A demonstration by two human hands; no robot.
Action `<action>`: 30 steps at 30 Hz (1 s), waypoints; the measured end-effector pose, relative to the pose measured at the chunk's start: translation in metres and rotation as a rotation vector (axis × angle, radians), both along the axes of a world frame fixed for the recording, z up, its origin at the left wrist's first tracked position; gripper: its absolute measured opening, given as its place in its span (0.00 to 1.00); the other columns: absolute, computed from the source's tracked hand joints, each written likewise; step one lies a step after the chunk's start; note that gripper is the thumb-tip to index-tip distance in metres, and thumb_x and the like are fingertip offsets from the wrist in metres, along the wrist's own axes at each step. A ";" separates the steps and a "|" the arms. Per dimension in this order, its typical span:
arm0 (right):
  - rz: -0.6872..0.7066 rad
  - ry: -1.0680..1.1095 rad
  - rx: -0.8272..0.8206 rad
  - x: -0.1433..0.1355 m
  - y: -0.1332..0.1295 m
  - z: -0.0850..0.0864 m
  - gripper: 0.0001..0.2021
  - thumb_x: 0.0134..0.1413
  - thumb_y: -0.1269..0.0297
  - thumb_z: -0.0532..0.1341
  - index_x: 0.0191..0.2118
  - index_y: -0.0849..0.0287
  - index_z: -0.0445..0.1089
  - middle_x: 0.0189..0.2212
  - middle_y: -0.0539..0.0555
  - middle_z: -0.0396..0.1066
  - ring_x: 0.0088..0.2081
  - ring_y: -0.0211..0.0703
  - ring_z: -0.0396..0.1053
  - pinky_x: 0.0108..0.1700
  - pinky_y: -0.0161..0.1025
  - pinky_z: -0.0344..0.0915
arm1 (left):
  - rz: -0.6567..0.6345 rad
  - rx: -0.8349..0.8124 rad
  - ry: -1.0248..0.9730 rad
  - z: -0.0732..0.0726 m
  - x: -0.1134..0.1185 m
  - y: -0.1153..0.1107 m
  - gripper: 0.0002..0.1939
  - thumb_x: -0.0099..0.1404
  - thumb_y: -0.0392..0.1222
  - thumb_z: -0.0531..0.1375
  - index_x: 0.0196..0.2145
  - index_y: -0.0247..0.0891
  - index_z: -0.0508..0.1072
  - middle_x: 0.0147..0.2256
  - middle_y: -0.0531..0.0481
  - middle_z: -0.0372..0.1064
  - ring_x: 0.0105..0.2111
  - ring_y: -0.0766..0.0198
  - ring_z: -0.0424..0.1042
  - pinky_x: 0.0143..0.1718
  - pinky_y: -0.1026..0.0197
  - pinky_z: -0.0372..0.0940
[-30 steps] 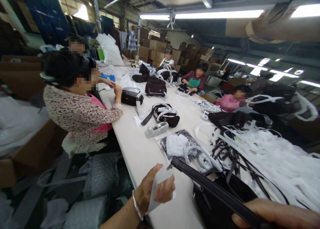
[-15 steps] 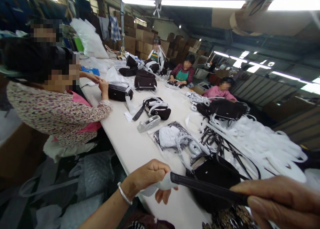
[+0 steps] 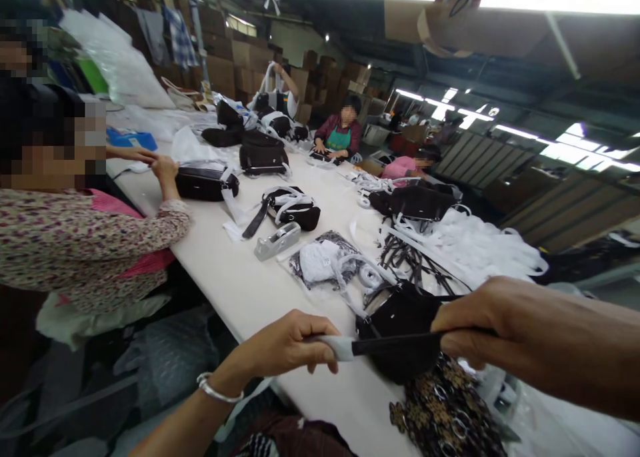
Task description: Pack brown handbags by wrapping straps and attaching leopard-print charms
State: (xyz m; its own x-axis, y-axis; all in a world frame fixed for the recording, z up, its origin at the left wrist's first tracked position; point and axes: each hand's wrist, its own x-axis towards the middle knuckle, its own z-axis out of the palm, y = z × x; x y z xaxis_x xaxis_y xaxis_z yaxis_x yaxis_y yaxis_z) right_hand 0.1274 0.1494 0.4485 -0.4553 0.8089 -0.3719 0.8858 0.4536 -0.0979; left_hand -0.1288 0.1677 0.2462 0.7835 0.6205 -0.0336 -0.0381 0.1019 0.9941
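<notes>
While the left hand (image 3: 290,344) pinches the white wrap (image 3: 339,347) between thumb and fingers, the right hand (image 3: 500,330) grips the black strap (image 3: 397,344) with its thumb and fingers pressed together on it. The strap runs nearly level from one grip to the other, its wrapped end at the left fingers and its bare dark length reaching the right. A silver bracelet (image 3: 219,389) circles the wrist behind the left grip.

Just beyond the stretch of strap between the two grips, a black bag (image 3: 400,314) rests on the white table (image 3: 240,290); whether the strap joins it cannot be told. Below the right grip, on the near side, lies a cluster of brown charms (image 3: 440,404) with metal rings. Farther out past the left grip, a bag in clear plastic (image 3: 320,260) lies with white padding on it, and just beyond that stands a grey tape dispenser (image 3: 277,240). Beyond the right grip, thin black straps (image 3: 407,254) lie tangled beside a heap of white strips (image 3: 480,244). Well off to the left of both grips, a co-worker in a floral sleeve (image 3: 150,234) has their hands near a dark bag (image 3: 205,182).
</notes>
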 end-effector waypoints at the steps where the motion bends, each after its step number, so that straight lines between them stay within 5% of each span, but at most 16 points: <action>1: 0.003 -0.038 -0.029 -0.006 0.000 0.002 0.12 0.59 0.64 0.58 0.24 0.55 0.70 0.17 0.48 0.67 0.17 0.34 0.62 0.19 0.33 0.49 | -0.001 0.008 -0.010 0.001 0.003 0.000 0.14 0.65 0.47 0.61 0.40 0.33 0.77 0.33 0.45 0.77 0.27 0.68 0.68 0.30 0.68 0.64; 13: 0.106 -0.292 0.052 -0.052 -0.012 -0.011 0.09 0.57 0.66 0.60 0.27 0.56 0.74 0.17 0.50 0.67 0.16 0.37 0.58 0.21 0.35 0.42 | 0.057 0.121 -0.066 0.015 0.032 -0.018 0.08 0.66 0.39 0.61 0.39 0.35 0.79 0.35 0.46 0.78 0.33 0.63 0.76 0.37 0.65 0.67; 21: 0.089 -0.219 0.022 -0.046 -0.015 0.004 0.14 0.59 0.56 0.59 0.26 0.55 0.74 0.19 0.50 0.70 0.20 0.37 0.62 0.24 0.35 0.47 | 0.275 0.489 -0.050 0.007 0.041 -0.026 0.10 0.67 0.42 0.60 0.39 0.37 0.80 0.29 0.46 0.77 0.30 0.65 0.74 0.35 0.68 0.63; 30: 0.154 -0.070 0.172 -0.021 -0.030 0.005 0.16 0.63 0.58 0.54 0.27 0.57 0.71 0.18 0.49 0.67 0.20 0.34 0.60 0.25 0.34 0.49 | 0.028 -0.049 -0.220 0.016 0.042 -0.033 0.10 0.63 0.43 0.65 0.36 0.33 0.80 0.32 0.43 0.79 0.31 0.62 0.77 0.34 0.63 0.70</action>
State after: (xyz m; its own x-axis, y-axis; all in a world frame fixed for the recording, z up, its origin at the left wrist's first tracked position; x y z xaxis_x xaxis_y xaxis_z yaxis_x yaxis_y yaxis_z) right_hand 0.1059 0.1194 0.4531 -0.5565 0.7859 -0.2698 0.8067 0.5888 0.0511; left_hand -0.0869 0.1346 0.2619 0.7577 0.6440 0.1056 -0.2573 0.1461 0.9552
